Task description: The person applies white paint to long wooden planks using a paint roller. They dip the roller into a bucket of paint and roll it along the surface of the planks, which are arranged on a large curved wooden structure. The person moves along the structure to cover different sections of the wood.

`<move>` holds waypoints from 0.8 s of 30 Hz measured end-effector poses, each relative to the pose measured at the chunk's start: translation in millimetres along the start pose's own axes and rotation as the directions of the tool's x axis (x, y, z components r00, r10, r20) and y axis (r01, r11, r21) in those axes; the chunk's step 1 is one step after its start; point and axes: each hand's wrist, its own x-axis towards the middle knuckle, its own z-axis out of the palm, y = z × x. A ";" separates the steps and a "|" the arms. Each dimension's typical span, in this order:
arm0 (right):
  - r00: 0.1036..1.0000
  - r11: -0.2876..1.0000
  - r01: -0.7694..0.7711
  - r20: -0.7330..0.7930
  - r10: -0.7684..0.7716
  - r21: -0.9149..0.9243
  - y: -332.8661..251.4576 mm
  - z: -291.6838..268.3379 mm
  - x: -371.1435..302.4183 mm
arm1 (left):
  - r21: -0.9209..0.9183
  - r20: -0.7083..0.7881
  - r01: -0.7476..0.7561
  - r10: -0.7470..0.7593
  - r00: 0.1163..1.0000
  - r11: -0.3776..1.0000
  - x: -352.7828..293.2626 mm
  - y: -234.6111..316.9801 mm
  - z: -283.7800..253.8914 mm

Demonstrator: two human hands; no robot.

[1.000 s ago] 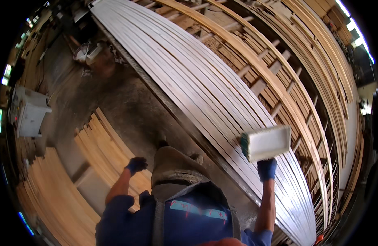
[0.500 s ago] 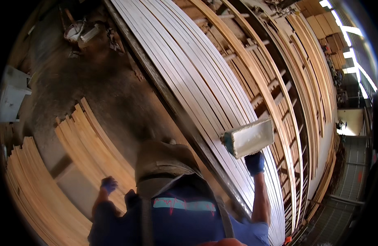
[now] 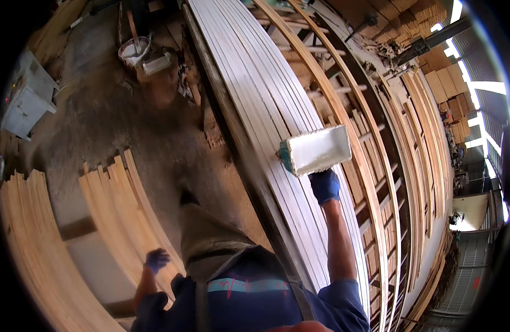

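In my right hand (image 3: 324, 186), in a dark blue glove, is a rectangular white-lined container (image 3: 320, 150) with a crusted rim and a teal outer side at its left end. White liquid or coating shows inside. I grip it by its near edge, and it hides most of my fingers. Beneath it runs a long row of white-coated wood strips (image 3: 266, 127) laid side by side. My left hand (image 3: 157, 259), also gloved, hangs free above the bare wood strips (image 3: 122, 205) on the left, its fingers loosely apart and holding nothing.
Another stack of bare strips (image 3: 36, 232) lies at the far left. A white-smeared bucket (image 3: 134, 51) with a stick in it stands on the floor ahead, beside a block-like container (image 3: 157, 64). A white cabinet (image 3: 30, 99) is at left. Wooden racks (image 3: 343, 105) hold more strips at right.
My right arm has reached farther forward, carrying the container along the white strips. The view has shifted, and the bucket now shows more clearly. My left hand stays low and free.
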 end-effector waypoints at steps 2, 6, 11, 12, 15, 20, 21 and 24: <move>1.000 0.999 0.013 0.002 -0.013 0.032 -36.1 8.1 54.7 | -0.089 -0.056 0.138 -0.143 0.988 0.986 10.1 10.4 -17.6; 1.000 0.996 0.020 0.006 -0.021 0.084 -111.7 16.7 161.3 | -0.185 -0.192 0.146 -0.181 0.965 0.972 0.5 80.7 -67.9; 0.994 0.925 -0.109 0.058 0.094 0.365 -209.6 5.2 249.7 | -0.257 -0.287 -0.077 0.000 0.958 0.963 -4.2 181.6 -137.6; 0.981 0.876 -0.191 0.123 0.151 0.443 -228.7 -0.7 262.6 | -0.257 -0.259 -0.123 0.054 0.964 0.958 3.0 200.0 -151.2; 0.999 0.842 -0.046 0.004 0.053 0.537 -258.6 9.6 301.4 | -0.289 -0.226 -0.158 0.094 0.970 0.944 28.2 255.1 -186.7; 0.983 0.593 0.004 0.106 -0.150 0.805 -374.4 25.6 337.8 | 0.088 -0.300 -0.350 0.360 0.884 0.933 75.2 406.1 -202.0; 0.969 0.464 -0.022 0.132 -0.207 0.885 -386.9 45.6 348.6 | -0.163 -0.258 -0.430 0.382 0.887 0.888 75.2 447.0 -194.1; 0.925 0.557 0.222 0.008 -0.381 0.801 -467.5 99.8 389.3 | -0.247 -0.307 -0.456 0.378 0.874 0.855 71.8 526.9 -186.7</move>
